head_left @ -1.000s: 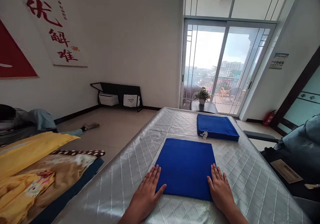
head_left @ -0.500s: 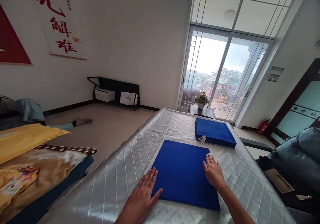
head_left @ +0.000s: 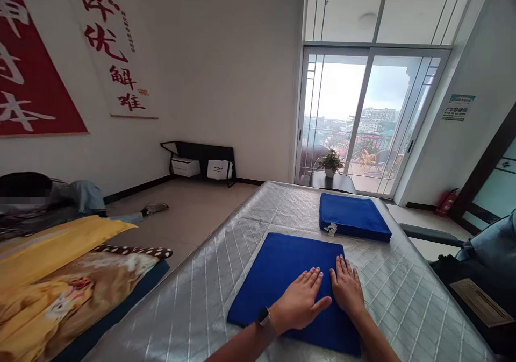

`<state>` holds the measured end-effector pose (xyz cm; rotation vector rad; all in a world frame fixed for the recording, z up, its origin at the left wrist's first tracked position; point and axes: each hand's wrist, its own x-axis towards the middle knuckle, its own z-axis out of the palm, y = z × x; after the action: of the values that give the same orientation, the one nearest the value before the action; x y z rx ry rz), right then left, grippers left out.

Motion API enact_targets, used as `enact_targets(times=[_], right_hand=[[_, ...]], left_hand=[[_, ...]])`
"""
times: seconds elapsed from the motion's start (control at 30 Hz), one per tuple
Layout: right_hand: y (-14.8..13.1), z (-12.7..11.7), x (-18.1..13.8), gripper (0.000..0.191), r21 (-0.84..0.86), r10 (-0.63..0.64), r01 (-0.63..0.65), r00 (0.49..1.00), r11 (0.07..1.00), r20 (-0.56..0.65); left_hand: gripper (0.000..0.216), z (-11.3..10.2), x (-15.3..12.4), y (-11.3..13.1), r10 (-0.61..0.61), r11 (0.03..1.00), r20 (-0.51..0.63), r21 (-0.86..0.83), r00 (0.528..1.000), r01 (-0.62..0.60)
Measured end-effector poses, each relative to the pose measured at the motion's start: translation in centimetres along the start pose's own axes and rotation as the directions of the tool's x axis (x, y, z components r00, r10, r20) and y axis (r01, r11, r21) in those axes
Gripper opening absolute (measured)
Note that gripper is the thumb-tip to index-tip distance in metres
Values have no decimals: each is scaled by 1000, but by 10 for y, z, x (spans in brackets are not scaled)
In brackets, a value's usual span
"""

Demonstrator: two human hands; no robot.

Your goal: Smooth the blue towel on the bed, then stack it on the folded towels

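While both palms lie flat and open, gripping nothing, the left hand [head_left: 300,300] and right hand [head_left: 347,291] press side by side on the folded blue cloth [head_left: 282,276], which sits on the quilted silver table [head_left: 201,297] just nearer than the blue stack [head_left: 352,217].

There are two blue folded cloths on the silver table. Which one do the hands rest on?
The nearer blue cloth: the left hand and right hand lie flat on it. The farther stack lies untouched and shows a white tag.
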<state>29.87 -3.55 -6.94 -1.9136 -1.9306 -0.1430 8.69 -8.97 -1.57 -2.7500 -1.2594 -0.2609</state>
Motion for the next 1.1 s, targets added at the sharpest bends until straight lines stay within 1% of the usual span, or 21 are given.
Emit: enact_targets(times=[0.03,0.1,0.17,0.23,0.3,0.4,0.5,0.6,0.7,0.93,1.03,1.1], right_hand=[[1,0,-1,58,-15,-31,31,1000,999,1],[4,0,-3,59,-45,-73,73,997,996,7],[5,1,-3,60,-53,-74,75,997,996,9],[5,2,-2,59,-40,-55,55,999,998,3],[3,3,0,59,-18,-22,21,1000,1000,-13],[1,5,2,61,20,23,-22,999,1000,-42],[1,8,2,60,25,27,-25,998,999,-56],[1,9,2,60,-6,28,-28,998,1000,-56],[0,9,3,60,-19,19,-21,997,1000,-69],[-1,15,3,62,10,47,-46,996,999,-72],[-1,11,4,62,118,56,-44,994,992,-94],[-1,-4,2,62,260,66,-20,983,966,-170]], left_hand=[[77,5,19,10,48,999,1,-15,999,-48],[79,17,50,22,66,998,-19,-17,998,-66],[81,28,69,21,58,998,-57,10,997,-58],[79,33,75,9,46,998,-98,47,994,-41],[76,31,71,-13,8,996,-133,84,991,3],[76,14,54,-53,-116,981,-172,136,978,141],[84,-8,33,-92,-279,937,-188,159,942,310],[88,-22,17,-119,-386,894,-212,154,898,421],[92,-25,10,-130,-435,874,-217,130,874,467],[95,-23,8,-132,-434,883,-200,100,879,459],[95,-24,7,-133,-423,889,-211,92,881,449],[94,-23,6,-134,-410,892,-236,97,881,441]])
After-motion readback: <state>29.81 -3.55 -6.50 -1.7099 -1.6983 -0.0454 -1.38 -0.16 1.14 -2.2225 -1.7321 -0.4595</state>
